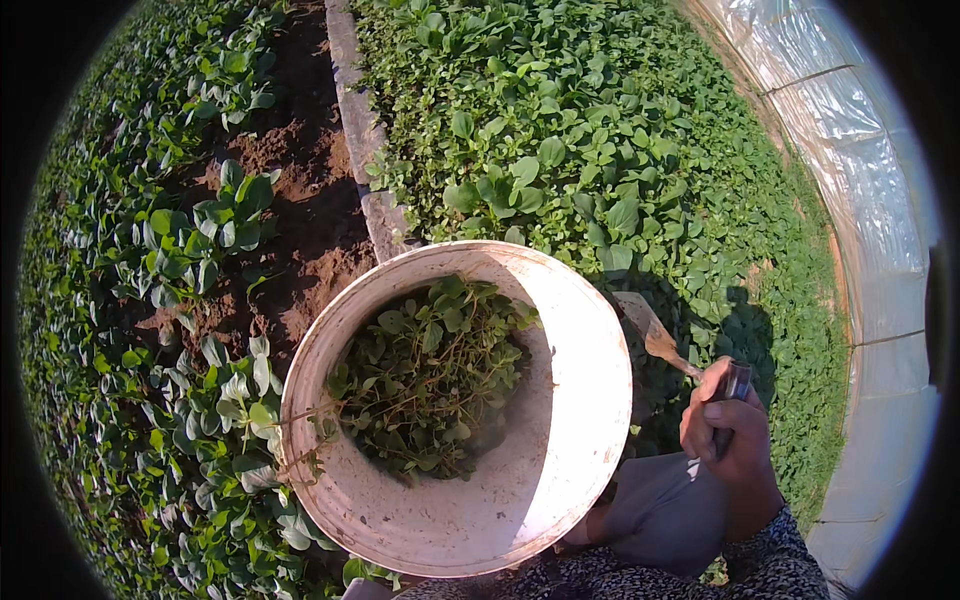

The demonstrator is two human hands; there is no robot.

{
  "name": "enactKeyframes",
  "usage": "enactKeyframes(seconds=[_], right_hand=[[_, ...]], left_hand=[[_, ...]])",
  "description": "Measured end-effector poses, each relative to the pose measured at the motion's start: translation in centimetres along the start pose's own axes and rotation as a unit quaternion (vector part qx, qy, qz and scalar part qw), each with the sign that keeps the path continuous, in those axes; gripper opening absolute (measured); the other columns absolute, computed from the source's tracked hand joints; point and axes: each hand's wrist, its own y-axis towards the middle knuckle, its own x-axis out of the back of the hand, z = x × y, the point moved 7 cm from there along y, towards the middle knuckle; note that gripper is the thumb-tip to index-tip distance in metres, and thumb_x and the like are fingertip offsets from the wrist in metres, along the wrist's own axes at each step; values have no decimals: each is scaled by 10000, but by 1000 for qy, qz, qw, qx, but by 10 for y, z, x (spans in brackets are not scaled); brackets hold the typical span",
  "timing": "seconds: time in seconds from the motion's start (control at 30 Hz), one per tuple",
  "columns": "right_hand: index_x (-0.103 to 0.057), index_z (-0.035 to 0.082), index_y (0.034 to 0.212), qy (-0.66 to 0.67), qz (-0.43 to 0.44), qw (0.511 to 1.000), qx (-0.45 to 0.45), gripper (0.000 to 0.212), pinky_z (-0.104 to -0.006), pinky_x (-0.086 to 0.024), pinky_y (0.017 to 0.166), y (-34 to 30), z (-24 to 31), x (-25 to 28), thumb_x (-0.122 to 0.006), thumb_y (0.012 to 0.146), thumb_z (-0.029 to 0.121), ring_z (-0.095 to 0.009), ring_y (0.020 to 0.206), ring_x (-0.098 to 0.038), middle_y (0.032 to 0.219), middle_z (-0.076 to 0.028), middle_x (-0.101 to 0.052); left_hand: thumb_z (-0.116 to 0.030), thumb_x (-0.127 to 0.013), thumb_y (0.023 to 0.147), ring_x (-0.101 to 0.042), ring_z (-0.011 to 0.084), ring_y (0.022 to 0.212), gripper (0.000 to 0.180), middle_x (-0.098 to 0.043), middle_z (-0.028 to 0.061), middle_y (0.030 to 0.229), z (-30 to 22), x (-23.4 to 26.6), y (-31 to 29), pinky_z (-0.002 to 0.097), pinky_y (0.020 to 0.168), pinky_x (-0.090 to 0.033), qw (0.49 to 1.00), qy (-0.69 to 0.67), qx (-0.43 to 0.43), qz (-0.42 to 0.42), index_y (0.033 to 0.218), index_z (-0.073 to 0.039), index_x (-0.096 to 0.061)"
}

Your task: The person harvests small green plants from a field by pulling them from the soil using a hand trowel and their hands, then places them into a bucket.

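Right hand [728, 415] grips the trowel [660, 343]; long axis runs forward-left, tip beside the right rim of the bucket [590, 440]. Left hand not visible, can't tell.

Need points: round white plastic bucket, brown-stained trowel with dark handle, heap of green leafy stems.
Round white plastic bucket [582, 400], head view: sunlit inner wall.
Brown-stained trowel with dark handle [658, 340], head view: blade.
Heap of green leafy stems [430, 375], head view: middle of heap.

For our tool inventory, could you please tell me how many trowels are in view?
1: the trowel in the right hand, right of the bucket; others may be hidden under leaves.
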Motion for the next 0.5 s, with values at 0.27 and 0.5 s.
enactKeyframes(seconds=[0.27, 0.5], right_hand=[[-506, 77, 893, 144, 68, 987, -9, 170, -297, -382, 411, 23, -11, -25, -593, 751, 44, -155, 413, -460, 567, -59, -504], [-522, 120, 868, 232, 16, 971, 63, 137, -310, -401, 419, -15, -17, -16, -584, 760, 65, -171, 442, -464, 601, -60, -511]], left_hand=[[-249, -477, 911, -531, 294, 1040, 308, -523, 99, 1102, -53, -45, -27, 570, 829, -451, 994, -100, -18, 30, 1195, -130, -481], [-236, -466, 922, -517, 291, 1047, 303, -502, 98, 1108, -68, -85, -52, 585, 831, -445, 993, -108, -3, 38, 1204, -127, -463]])
